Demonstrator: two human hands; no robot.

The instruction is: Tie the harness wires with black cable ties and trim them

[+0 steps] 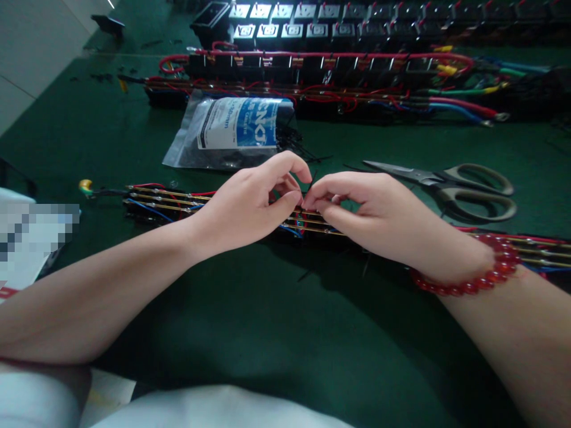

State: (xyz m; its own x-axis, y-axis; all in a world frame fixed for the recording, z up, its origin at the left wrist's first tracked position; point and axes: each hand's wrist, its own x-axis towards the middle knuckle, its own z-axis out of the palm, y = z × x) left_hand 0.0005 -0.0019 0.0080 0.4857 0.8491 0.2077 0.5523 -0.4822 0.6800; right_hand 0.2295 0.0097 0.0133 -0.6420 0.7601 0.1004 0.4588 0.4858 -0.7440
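Observation:
A long black assembly [147, 201] with brass-coloured bars and red and blue wires lies across the table, partly hidden under my hands. Over its middle, a thin black cable tie [314, 178] pokes up between my fingertips. My right hand [372, 205], with a red bead bracelet [468, 288] at the wrist, pinches at the tie with thumb and fingers. Close against it, my left hand [254, 196] has its thumb and curled fingers closed at the same spot, its forefinger arched above. The exact grip is partly hidden by the fingers.
Behind my hands lies a plastic bag of cable ties [223, 128]. Scissors [450, 184] rest beyond my right hand. Further back are more wired assemblies [267, 92] and a row of black housings [285, 30]. Papers [27, 244] lie at the left edge.

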